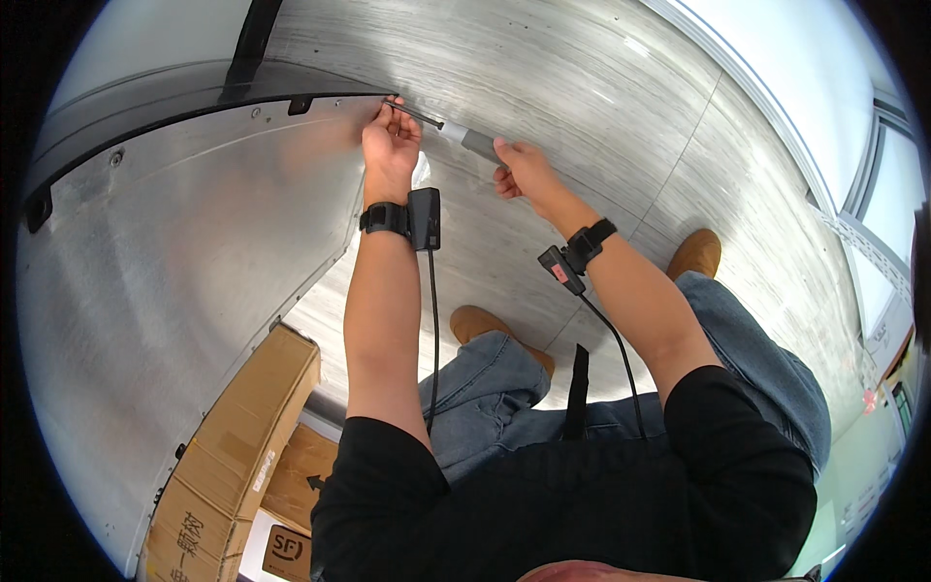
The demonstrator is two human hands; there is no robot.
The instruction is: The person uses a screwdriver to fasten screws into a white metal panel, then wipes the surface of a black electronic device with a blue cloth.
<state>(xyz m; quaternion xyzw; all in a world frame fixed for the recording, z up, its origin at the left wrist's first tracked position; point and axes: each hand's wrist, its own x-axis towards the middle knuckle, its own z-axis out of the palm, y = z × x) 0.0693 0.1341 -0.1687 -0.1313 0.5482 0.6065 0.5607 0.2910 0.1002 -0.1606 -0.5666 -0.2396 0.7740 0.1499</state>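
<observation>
While the grey-handled screwdriver is clamped in the right hand, its shaft should be steadied near the metal panel; left hand: closure cannot be told.

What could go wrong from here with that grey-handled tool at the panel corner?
1. Slip: the left-hand grip is right by the tip of the grey-handled tool, so a slip might jab the fingers or scratch the silver panel.
2. Wobble: the right-hand grip holds the handle's far end, so small wrist movements could swing the tip.
3. Snag: cables hang from both wrist devices and might catch.
</observation>
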